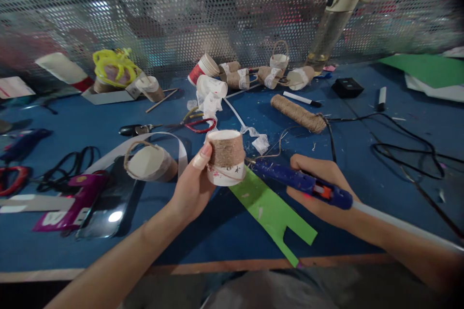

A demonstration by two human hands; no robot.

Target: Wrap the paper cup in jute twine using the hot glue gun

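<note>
My left hand (194,186) is closed around a paper cup (226,157), held upright above the table. Brown twine wraps the upper part of the cup, and its lower part shows bare white with red and dark print. In my right hand (322,178) is a blue hot glue gun (300,179), with a white glue stick out of its back. The gun's nozzle points left, close to the cup's right side; whether it touches cannot be made out. A thin loose strand of twine (281,142) runs from near the cup toward the twine roll (299,113).
Green paper (275,212) lies below the cup. A twine-handled cup (150,161) and a phone (108,203) are at left, with red-handled scissors (200,125) behind. Several wrapped cups (270,77) and a bottle (331,24) stand along the perforated screen (163,19). A black cord (402,125) crosses the right.
</note>
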